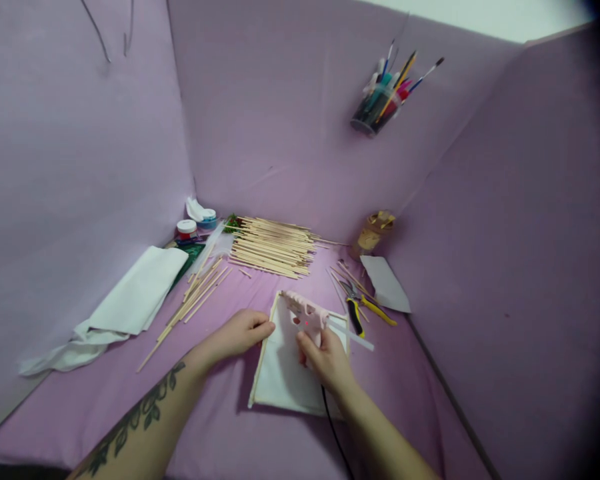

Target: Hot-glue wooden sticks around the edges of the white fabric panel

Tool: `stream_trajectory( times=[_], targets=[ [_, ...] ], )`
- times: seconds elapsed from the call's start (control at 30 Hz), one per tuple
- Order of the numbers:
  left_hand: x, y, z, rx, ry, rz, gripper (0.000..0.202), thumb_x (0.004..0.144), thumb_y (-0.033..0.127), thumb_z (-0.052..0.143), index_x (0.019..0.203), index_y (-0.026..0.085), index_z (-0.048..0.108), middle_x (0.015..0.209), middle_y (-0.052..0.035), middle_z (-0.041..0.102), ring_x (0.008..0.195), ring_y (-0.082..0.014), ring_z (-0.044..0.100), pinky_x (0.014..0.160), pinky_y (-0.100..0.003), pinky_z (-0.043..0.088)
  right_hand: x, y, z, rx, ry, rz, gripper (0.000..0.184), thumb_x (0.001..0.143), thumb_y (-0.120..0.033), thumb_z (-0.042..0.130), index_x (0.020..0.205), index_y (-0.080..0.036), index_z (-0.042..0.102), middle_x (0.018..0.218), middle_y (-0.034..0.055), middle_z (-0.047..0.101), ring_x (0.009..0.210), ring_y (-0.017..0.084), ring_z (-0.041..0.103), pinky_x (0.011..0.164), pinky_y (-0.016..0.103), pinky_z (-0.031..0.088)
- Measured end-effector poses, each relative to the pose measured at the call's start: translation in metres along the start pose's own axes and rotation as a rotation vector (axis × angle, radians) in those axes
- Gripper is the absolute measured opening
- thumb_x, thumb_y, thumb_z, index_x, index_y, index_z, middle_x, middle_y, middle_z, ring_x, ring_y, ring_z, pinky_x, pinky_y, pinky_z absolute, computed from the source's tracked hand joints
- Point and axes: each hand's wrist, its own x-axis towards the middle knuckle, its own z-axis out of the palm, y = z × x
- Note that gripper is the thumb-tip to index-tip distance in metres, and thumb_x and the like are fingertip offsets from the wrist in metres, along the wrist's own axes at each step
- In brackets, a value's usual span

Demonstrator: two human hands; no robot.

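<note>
My right hand [327,360] is wrapped round the grip of a pink glue gun [305,312], whose nozzle points left toward the top left corner of a white sheet [285,377]. A clear glue stick [353,335] pokes out of the gun's back. My left hand [243,332] has its fingers closed in a pinch on a thin wooden stick [263,355] that runs along the sheet's left edge. A black cord [333,427] trails from the gun toward me.
A big pile of wooden sticks [273,247] lies at the back, with looser sticks [195,297] to its left. White cloth [125,303] is at the left, paint pots [195,227] behind it. Yellow-handled cutters [363,308], a white card [386,283] and a brush holder [380,103] are at the right.
</note>
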Motion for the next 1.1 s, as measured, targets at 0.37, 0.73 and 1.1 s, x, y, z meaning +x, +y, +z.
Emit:
stream_trajectory(
  times=[0.37,0.73,1.1],
  targets=[
    [0.000,-0.005,-0.003,0.059,0.069,-0.008,0.040,0.081,0.049,0.042,0.057,0.020,0.030,0.057,0.0056,0.026,0.056,-0.0095,0.028,0.052,-0.025,0.019,0.009,0.016,-0.058,0.185,0.072,-0.010,0.048,0.078,-0.051,0.060,0.104,-0.010,0.061,0.047,-0.0018,0.054,0.042,0.011,0.045,0.042,0.023,0.035],
    [0.000,-0.004,-0.008,0.038,0.075,-0.025,0.037,0.079,0.047,0.043,0.057,0.020,0.030,0.058,0.0056,0.027,0.056,-0.0093,0.027,0.052,-0.025,0.021,0.007,0.026,-0.057,0.115,-0.073,0.033,0.046,0.076,-0.052,0.061,0.100,-0.013,0.063,0.049,-0.0016,0.054,0.041,0.012,0.047,0.041,0.023,0.036],
    [-0.002,0.001,-0.008,0.030,0.075,-0.030,0.036,0.078,0.046,0.043,0.056,0.020,0.028,0.057,0.0058,0.025,0.055,-0.0091,0.026,0.052,-0.025,0.020,0.005,0.026,-0.053,0.171,-0.085,0.022,0.049,0.078,-0.055,0.060,0.102,-0.013,0.062,0.048,-0.0012,0.055,0.042,0.012,0.047,0.042,0.023,0.036]
  ],
)
